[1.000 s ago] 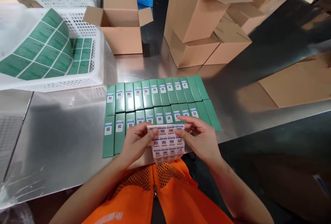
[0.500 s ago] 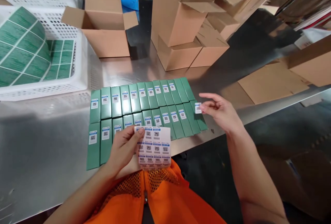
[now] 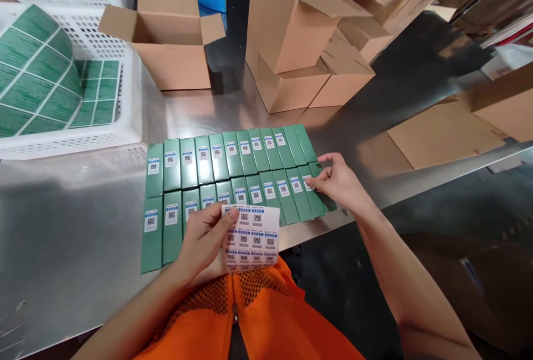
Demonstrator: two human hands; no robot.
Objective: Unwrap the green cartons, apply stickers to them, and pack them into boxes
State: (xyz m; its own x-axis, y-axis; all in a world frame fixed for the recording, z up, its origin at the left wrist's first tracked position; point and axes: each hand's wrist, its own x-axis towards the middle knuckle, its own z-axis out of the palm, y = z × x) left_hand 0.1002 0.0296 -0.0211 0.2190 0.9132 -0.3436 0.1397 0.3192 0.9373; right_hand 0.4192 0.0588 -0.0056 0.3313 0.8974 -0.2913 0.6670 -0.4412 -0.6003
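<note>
My left hand [image 3: 207,238] pinches a sheet of stickers [image 3: 254,241] at its upper left corner, over the near row. The sheet bears QR codes under blue bands, and its top right spot is bare backing. At the right end of the near row, my right hand [image 3: 336,182] has thumb and finger pressed on a sticker [image 3: 308,183] lying on a green box [image 3: 312,199]. Two rows of slim green boxes [image 3: 154,182] lie side by side, most with one sticker each. The two rightmost boxes of the far row [image 3: 305,143] show no sticker.
Behind on the left, a white basket [image 3: 129,105] holds green-printed sheets [image 3: 37,71]. An open carton [image 3: 175,66] stands beside it, and stacked cartons [image 3: 291,82] are at back centre. Flattened cardboard [image 3: 445,135] lies right, near the metal table's [image 3: 75,238] edge.
My right hand has moved left and brought the sticker down onto a box in the near row. My left hand and the sticker sheet have shifted slightly right.
</note>
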